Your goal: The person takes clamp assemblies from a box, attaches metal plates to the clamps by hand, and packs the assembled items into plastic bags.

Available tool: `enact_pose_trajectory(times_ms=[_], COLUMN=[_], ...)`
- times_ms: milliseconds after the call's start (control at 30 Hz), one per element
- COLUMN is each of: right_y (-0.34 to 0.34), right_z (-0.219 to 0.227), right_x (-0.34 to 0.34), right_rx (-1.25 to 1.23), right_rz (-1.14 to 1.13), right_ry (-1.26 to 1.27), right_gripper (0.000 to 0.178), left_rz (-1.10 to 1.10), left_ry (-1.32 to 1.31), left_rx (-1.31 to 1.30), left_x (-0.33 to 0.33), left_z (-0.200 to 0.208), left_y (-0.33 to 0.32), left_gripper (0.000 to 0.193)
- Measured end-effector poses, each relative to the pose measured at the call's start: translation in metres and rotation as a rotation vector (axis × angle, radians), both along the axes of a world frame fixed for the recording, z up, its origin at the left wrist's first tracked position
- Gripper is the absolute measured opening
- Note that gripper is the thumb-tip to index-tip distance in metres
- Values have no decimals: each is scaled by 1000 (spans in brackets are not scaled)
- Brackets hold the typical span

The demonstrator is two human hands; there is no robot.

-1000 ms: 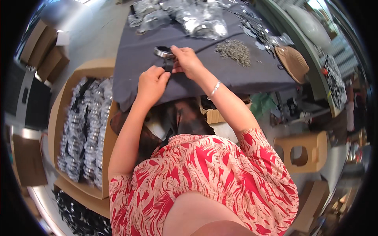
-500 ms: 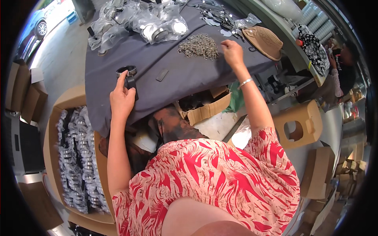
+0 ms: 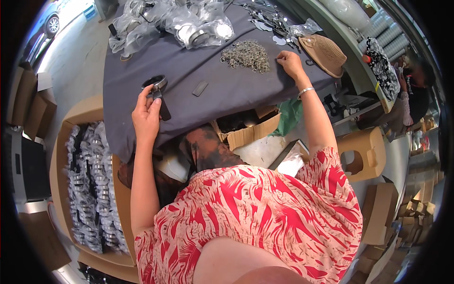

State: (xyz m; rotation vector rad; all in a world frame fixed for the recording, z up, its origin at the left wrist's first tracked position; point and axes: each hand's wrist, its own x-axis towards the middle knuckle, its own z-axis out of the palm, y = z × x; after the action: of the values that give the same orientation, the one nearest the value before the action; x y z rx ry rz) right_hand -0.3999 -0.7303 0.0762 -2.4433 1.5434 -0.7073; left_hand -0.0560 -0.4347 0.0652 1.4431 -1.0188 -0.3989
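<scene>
My left hand (image 3: 145,113) grips a black ring-shaped part with a silvery rim and a flat black handle (image 3: 163,110), held tilted over the left side of the cloth-covered table. My right hand (image 3: 292,65) is at the right of a heap of small metal clips or links (image 3: 246,56), apart from it. Its thumb and fingertips are pinched together; what they hold, if anything, is too small to make out. A small dark flat rectangular piece (image 3: 200,88) lies on the cloth between my hands.
Bagged round parts (image 3: 196,33) lie at the table's back left, flat metal pieces (image 3: 269,21) at its back right beside a tan hat (image 3: 324,54). A carton (image 3: 59,189) of bagged rings stands at my left. Another person (image 3: 416,90) is at the far right.
The ring part has tilted in my left hand, its handle now swung toward the lower right. My right hand stays pinched beside the metal heap. The whole view has shifted slightly.
</scene>
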Motion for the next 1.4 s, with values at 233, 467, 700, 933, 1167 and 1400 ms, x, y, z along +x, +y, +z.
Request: enact_pose_trajectory(times_ms=[233, 467, 700, 933, 1167, 1400], right_y=[30, 49, 6, -63, -88, -75], right_z=[14, 5, 0, 10, 17, 26], right_x=[10, 35, 16, -11, -13, -25], right_rx=[376, 256, 252, -219, -97, -169], right_rz=[6, 111, 10, -360, -284, -17], right_ry=[-666, -411, -350, 34, 324, 412], right_gripper=[6, 6, 17, 27, 38, 15], left_rz=[-52, -122, -26, -22, 4, 22], left_ry=[126, 301, 156, 208, 88, 63], left_rx=[24, 74, 36, 7, -25, -54], left_x=[3, 0, -4, -5, -7, -6], left_z=[2, 11, 5, 0, 1, -3], left_y=[1, -5, -8, -8, -6, -9], left_gripper=[34, 38, 48, 42, 42, 39])
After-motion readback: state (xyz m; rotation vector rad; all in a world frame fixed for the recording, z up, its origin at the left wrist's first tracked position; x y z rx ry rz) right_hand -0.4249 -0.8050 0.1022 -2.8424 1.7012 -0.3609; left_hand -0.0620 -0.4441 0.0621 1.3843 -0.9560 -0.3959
